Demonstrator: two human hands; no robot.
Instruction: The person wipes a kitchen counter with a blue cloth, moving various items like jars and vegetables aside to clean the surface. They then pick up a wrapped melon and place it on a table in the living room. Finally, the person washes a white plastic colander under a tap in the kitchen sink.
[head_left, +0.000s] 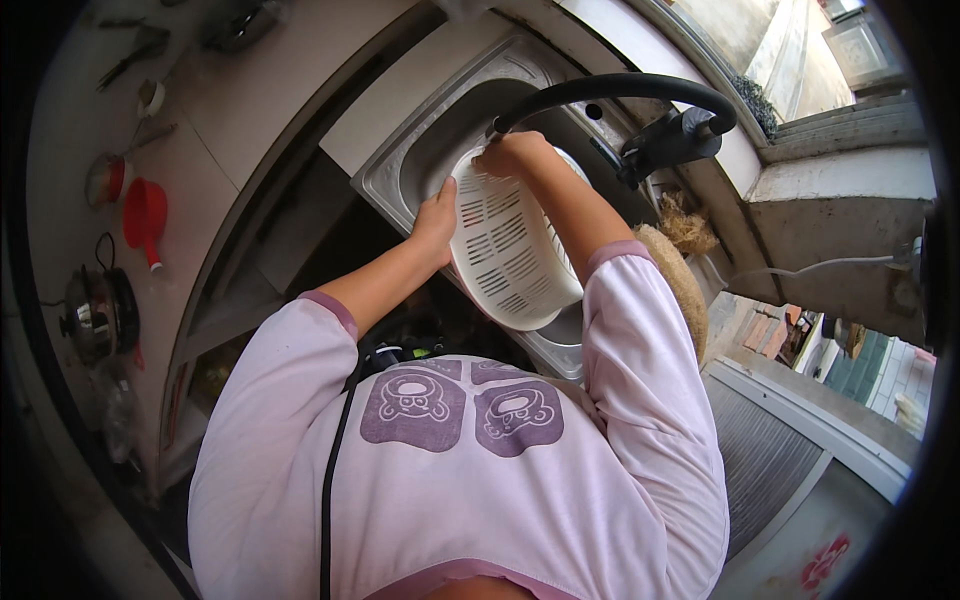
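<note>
A white plastic basket [497, 238] with rows of slots is held tilted over the steel sink [377, 178]. My left hand [436, 226] grips the basket's left rim, thumb along the edge and the other fingers mostly hidden behind it. At the basket's far end, my right hand [517, 154] presses against the surface with curled fingers. Whatever those fingers may hold is hidden. The black bent spout of the faucet [640, 86] ends right beside my right knuckles.
A tan fibrous round object [683, 285] stands right of the sink, by my right sleeve. On the counter to the left lie a red ladle-shaped scoop [145, 212] and a pot [92, 315]. A window [800, 60] is at the far right.
</note>
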